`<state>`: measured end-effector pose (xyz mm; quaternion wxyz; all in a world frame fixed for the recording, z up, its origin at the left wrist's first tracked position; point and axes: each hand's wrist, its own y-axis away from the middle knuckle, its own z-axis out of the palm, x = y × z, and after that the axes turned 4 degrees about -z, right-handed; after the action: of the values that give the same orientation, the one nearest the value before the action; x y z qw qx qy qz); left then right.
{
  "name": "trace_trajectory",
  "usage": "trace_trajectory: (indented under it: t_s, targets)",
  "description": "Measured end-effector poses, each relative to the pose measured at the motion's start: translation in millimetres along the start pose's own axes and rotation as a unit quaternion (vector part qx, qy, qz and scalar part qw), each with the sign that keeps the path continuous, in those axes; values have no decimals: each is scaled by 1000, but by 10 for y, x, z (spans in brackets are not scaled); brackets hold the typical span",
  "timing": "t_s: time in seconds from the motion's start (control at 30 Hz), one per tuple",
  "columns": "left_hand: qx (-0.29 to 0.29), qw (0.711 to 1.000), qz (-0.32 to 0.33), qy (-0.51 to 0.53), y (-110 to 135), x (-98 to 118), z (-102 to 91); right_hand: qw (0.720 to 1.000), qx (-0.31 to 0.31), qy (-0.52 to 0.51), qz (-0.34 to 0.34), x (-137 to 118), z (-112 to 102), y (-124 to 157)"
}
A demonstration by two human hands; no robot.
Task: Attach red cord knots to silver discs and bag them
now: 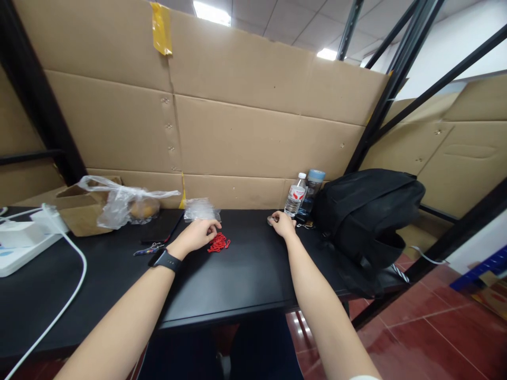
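Note:
My left hand is at the upper left edge of a small pile of red cord loops on the black table. Its fingers are bent, with a gap between them and the thumb, and nothing shows between them. A dark smartwatch is on that wrist. Farther right, my right hand has its fingers closed down on a small greyish, see-through item on the tabletop; its kind is too small to tell. A stack of clear plastic bags lies just behind my left hand.
Behind my right hand stand a water bottle and a blue-lidded bottle. A black backpack fills the right end. At left are a cardboard box, a knotted plastic bag, a power strip and a white cable. Cardboard walls the back.

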<state>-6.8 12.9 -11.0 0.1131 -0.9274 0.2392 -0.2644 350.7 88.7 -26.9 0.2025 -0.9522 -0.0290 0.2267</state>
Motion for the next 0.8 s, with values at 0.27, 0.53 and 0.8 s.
trace_trajectory:
  t_s: [0.27,0.53,0.8]
  targets:
    - [107,991,-10,77,-73,75,125,942,52,-322,-85,-329,113,58]
    - [163,938,-67,299,-147,248,259,810,-82,-579,-45,-1150,168,470]
    - [186,963,-24,194,-81,488,186,712,-175,-680,10,-1302,234,623]
